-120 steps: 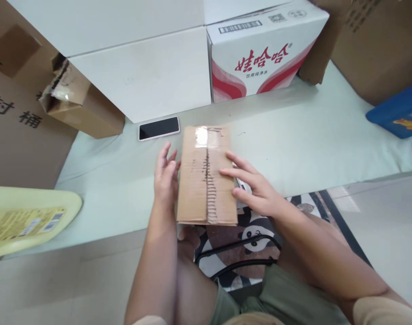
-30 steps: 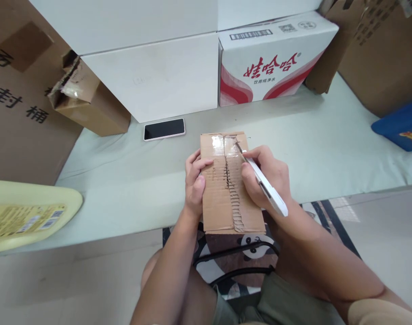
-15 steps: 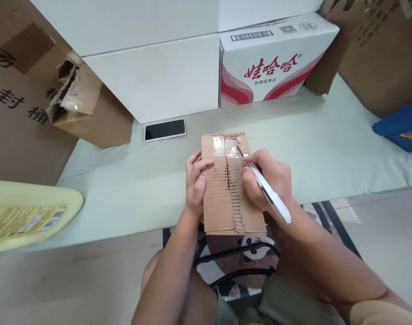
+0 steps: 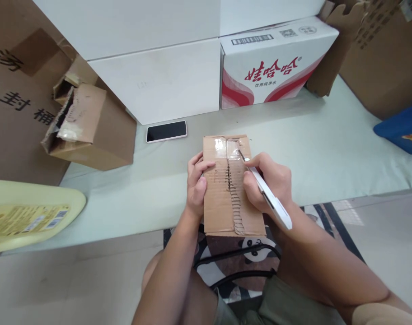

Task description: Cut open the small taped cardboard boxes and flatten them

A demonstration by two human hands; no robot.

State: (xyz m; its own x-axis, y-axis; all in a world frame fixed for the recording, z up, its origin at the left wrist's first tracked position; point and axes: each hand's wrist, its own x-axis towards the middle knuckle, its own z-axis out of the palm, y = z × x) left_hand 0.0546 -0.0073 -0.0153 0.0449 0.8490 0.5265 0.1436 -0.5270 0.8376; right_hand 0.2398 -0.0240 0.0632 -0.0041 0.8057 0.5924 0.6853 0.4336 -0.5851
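Small cardboard box (image 4: pixel 222 212) is sitting at the near edge of the table (image 4: pixel 328 149), its near end overhanging the edge, taped seam running 12 to 6 o'clock.

Left hand (image 4: pixel 195 185) is gripping the box's 9 o'clock side, fingers curled over the top and thumb pressing on the lid.

Right hand (image 4: pixel 269 183) is closed around a white cutter (image 4: pixel 272 201), held pen-style. The blade is pointing toward 11 o'clock, its tip touching the shiny tape near the box's far end.

Phone (image 4: pixel 166 131) is lying face-up at 10 o'clock from the box. Torn brown box (image 4: pixel 94 131) is further out at 9 o'clock. Red-and-white carton (image 4: pixel 273 63) is standing at 1 o'clock, blue bin (image 4: pixel 400 128) at 2 o'clock.
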